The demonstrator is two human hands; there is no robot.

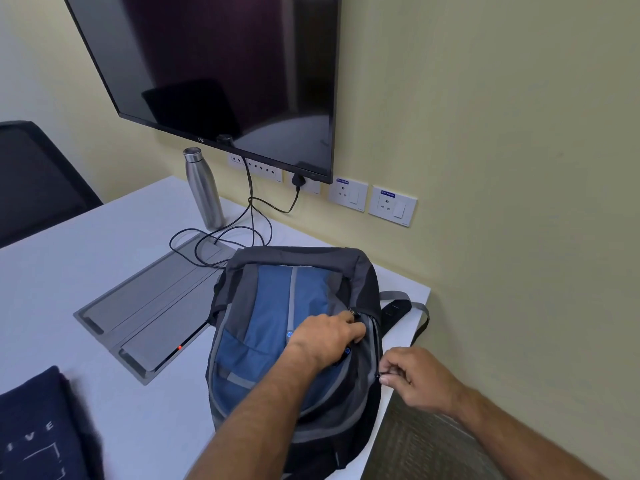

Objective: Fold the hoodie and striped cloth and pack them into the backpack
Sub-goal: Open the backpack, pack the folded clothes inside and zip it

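Backpack (277,323) lies flat on white table (104,258), front panel up, at the table's right edge near the wall; both hands are on its right side. Navy hoodie (31,427), folded with white lettering, sits at lower left, well apart from the bag and cut off by the frame edge. Striped cloth not identifiable. Zip opening itself hard to make out under the hands. Left hand (329,332) rests on the blue panel, fingers curled onto fabric at the zip line near the top right. Right hand (415,379) at the bag's right edge, thumb and forefinger pinching a small zip pull (381,375). Steel bottle (204,188) and cables (225,237) behind the bag.
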